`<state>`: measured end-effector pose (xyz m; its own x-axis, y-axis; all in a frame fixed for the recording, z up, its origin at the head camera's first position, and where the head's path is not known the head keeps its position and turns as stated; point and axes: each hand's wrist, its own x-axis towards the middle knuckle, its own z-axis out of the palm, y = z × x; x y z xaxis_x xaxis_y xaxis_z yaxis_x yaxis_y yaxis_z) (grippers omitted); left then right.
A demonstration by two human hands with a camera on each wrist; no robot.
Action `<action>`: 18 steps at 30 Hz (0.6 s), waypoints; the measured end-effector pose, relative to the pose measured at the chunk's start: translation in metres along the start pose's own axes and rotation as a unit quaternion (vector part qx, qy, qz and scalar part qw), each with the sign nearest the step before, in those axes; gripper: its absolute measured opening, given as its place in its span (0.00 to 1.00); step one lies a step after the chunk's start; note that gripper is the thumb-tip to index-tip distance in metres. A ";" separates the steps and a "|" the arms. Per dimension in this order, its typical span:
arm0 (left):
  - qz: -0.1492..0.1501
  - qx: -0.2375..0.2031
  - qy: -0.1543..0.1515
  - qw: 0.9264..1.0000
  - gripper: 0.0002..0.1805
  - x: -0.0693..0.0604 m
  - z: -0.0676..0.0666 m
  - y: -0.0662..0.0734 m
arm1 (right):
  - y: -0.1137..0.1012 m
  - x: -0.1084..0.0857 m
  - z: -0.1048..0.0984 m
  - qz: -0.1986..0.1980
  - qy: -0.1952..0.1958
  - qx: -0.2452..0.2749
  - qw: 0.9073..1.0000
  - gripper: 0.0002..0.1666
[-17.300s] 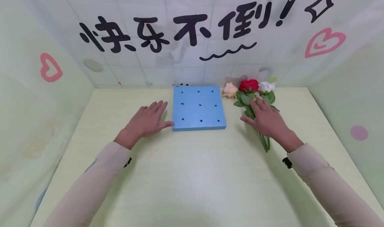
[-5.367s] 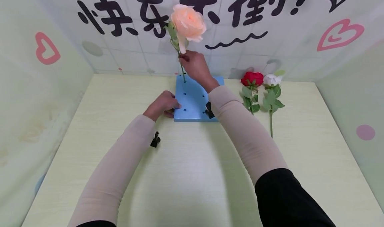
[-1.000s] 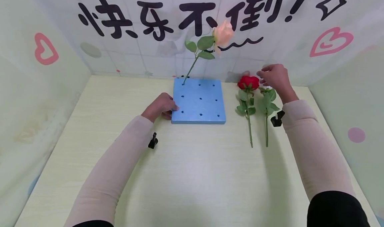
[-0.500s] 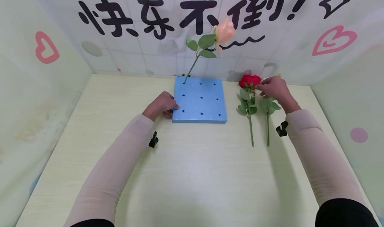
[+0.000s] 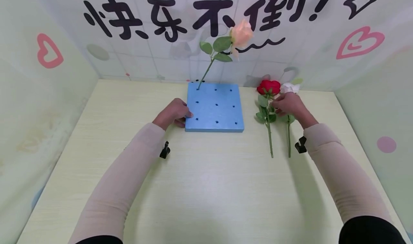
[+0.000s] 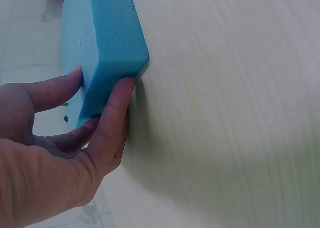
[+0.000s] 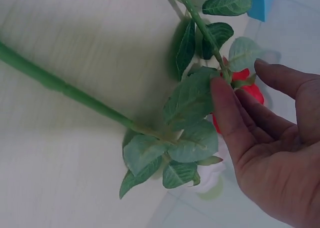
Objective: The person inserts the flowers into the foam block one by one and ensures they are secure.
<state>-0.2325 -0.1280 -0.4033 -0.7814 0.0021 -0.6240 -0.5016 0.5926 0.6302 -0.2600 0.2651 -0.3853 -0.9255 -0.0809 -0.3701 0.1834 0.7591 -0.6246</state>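
Note:
My left hand (image 5: 174, 113) grips the near left corner of a blue foam board (image 5: 222, 115) with rows of holes; the left wrist view has the thumb on top and fingers along the board's side (image 6: 120, 28). A peach rose (image 5: 241, 34) stands in the far left hole, leaning right. To the right lie a red rose (image 5: 269, 87) and a white rose (image 5: 289, 87), stems toward me. My right hand (image 5: 290, 105) is over the white rose's leaves, beside the red rose's stem. In the right wrist view its thumb and fingers (image 7: 227, 110) are apart near that stem (image 7: 200, 25).
The pale wooden table (image 5: 206, 186) is enclosed by a back wall (image 5: 155, 65) with black lettering and by side walls. The peach bloom rises in front of the back wall. A black clip-like device hangs at each wrist.
The peach rose, lying with the others at first, was carried by the right hand and now stands in the board. Lately that hand came back right, then lowered toward the red rose's stem.

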 end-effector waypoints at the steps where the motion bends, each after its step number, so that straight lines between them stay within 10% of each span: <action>1: 0.000 0.000 0.000 1.000 0.30 0.000 0.000 0.000 | 0.001 0.001 0.001 0.000 0.000 -0.006 1.000 0.22; 18: -0.002 0.000 -0.003 1.000 0.30 0.000 0.000 0.000 | 0.000 0.003 0.018 -0.015 0.011 -0.086 0.996 0.17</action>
<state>-0.2320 -0.1277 -0.4032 -0.7769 0.0039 -0.6296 -0.5055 0.5923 0.6274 -0.2564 0.2534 -0.3988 -0.9370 -0.0933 -0.3367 0.0974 0.8557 -0.5082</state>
